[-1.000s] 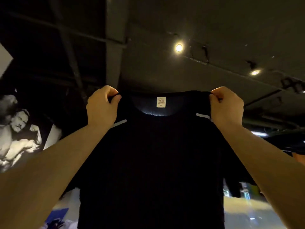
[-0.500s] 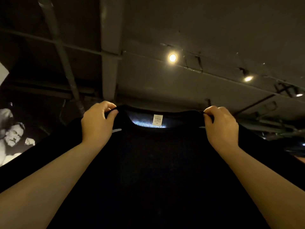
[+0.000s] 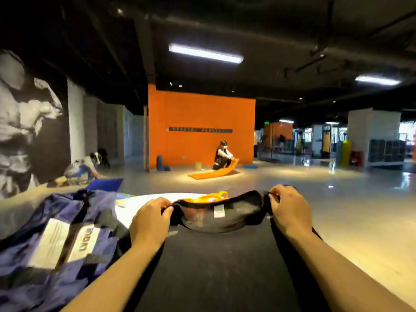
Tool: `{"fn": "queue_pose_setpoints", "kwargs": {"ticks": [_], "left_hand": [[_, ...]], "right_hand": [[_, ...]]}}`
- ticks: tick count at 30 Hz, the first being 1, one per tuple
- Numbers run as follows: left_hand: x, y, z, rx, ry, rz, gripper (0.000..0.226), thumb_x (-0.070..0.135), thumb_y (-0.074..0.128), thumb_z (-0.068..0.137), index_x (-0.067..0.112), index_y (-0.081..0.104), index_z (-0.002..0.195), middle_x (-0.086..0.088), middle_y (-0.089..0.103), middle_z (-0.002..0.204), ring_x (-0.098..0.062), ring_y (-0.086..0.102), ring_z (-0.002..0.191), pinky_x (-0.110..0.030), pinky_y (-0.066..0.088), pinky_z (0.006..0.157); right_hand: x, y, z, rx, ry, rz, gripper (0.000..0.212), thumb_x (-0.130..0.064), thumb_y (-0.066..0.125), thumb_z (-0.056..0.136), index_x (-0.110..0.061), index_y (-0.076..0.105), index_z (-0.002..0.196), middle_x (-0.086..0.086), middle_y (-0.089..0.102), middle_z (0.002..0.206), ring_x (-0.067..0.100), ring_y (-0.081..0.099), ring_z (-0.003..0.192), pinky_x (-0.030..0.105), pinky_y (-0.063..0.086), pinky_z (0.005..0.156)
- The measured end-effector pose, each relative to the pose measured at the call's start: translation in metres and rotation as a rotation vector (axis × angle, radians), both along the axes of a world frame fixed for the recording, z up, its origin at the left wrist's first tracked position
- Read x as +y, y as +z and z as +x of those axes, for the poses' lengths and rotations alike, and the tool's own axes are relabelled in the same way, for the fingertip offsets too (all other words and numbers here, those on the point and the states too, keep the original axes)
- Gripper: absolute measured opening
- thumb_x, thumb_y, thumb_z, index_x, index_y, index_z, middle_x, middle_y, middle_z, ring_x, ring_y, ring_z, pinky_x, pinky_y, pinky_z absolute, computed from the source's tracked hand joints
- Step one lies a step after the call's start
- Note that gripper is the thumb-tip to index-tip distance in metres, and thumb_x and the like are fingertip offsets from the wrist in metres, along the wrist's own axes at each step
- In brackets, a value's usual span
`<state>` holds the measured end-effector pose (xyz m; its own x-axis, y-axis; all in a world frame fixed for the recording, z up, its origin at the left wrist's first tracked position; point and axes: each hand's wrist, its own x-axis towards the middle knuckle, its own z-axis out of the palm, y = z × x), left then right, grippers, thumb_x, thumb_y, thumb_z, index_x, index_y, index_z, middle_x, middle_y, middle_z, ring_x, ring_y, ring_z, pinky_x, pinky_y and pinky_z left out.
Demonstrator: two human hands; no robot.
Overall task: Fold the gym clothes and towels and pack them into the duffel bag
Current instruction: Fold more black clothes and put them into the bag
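A black t-shirt (image 3: pixel 216 262) lies spread toward me, its collar with a white label facing up and sagging between my hands. My left hand (image 3: pixel 150 219) pinches the left shoulder and my right hand (image 3: pixel 290 210) pinches the right shoulder, both with fingers curled round the cloth. A blue-purple duffel bag (image 3: pixel 56 239) with white label patches lies slumped at my left, touching my left forearm. Something orange and yellow (image 3: pixel 209 197) shows just beyond the collar; what it is I cannot tell.
A white round surface (image 3: pixel 135 206) shows beyond my left hand. A person sits on an orange mat (image 3: pixel 213 173) before an orange wall. Another person crouches at the left by a blue mat (image 3: pixel 105 183). Open glossy floor lies to the right.
The shirt has come down from overhead to lie low in front of me. My head has tipped from the ceiling to the room. Both hands keep their hold on the shoulders.
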<state>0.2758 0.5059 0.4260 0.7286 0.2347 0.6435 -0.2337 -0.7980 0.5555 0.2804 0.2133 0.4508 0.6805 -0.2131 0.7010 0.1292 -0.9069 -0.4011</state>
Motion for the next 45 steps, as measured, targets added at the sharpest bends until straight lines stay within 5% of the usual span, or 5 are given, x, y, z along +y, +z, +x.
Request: {"fn": "queue_pose_setpoints", "kwargs": {"ticks": [8, 23, 27, 35, 45], "left_hand": [[0.015, -0.15, 0.062, 0.429, -0.024, 0.197, 0.024, 0.03, 0.051, 0.097, 0.02, 0.058, 0.117, -0.009, 0.056, 0.124, -0.027, 0.052, 0.108, -0.04, 0.045, 0.093], [0.023, -0.147, 0.092, 0.329, 0.012, 0.586, 0.035, 0.028, 0.054, 0.095, 0.009, 0.06, 0.124, -0.015, 0.061, 0.118, -0.036, 0.057, 0.104, -0.046, 0.049, 0.08], [-0.017, -0.126, 0.074, 0.186, -0.175, 0.638, 0.034, 0.034, 0.051, 0.093, 0.012, 0.067, 0.113, -0.012, 0.067, 0.109, -0.035, 0.064, 0.095, -0.047, 0.051, 0.078], [-0.171, -0.129, 0.026, 0.7, -0.675, 0.691, 0.075, 0.078, 0.02, 0.084, 0.044, 0.009, 0.15, 0.01, -0.003, 0.161, -0.012, -0.01, 0.147, -0.059, -0.01, 0.113], [-0.196, -0.15, 0.021, 0.684, -0.631, 0.787, 0.096, 0.092, 0.003, 0.062, 0.049, -0.006, 0.147, 0.013, -0.013, 0.159, -0.009, -0.015, 0.146, -0.054, -0.013, 0.115]], "right_hand": [[0.01, -0.182, 0.06, 0.519, 0.112, -0.07, 0.023, -0.035, 0.042, 0.098, -0.023, 0.053, 0.113, 0.001, 0.056, 0.121, 0.027, 0.055, 0.106, 0.039, 0.042, 0.089], [0.01, -0.164, 0.094, 0.711, 0.097, -0.181, 0.034, -0.039, 0.028, 0.102, -0.024, 0.053, 0.118, -0.003, 0.052, 0.13, 0.02, 0.048, 0.121, 0.059, 0.006, 0.113], [-0.022, -0.132, 0.066, 0.503, 0.11, -0.069, 0.033, -0.029, 0.034, 0.103, -0.02, 0.055, 0.127, 0.002, 0.051, 0.136, 0.021, 0.049, 0.121, 0.043, 0.035, 0.107], [-0.142, -0.161, -0.01, 0.93, -0.193, -0.113, 0.046, -0.053, 0.03, 0.098, -0.034, 0.042, 0.138, 0.0, 0.033, 0.152, 0.025, 0.034, 0.136, 0.06, 0.02, 0.111], [-0.164, -0.181, -0.006, 0.663, -0.385, 0.22, 0.054, -0.045, 0.036, 0.099, -0.009, 0.037, 0.14, 0.018, 0.049, 0.133, 0.036, 0.047, 0.121, 0.042, 0.039, 0.096]]}}
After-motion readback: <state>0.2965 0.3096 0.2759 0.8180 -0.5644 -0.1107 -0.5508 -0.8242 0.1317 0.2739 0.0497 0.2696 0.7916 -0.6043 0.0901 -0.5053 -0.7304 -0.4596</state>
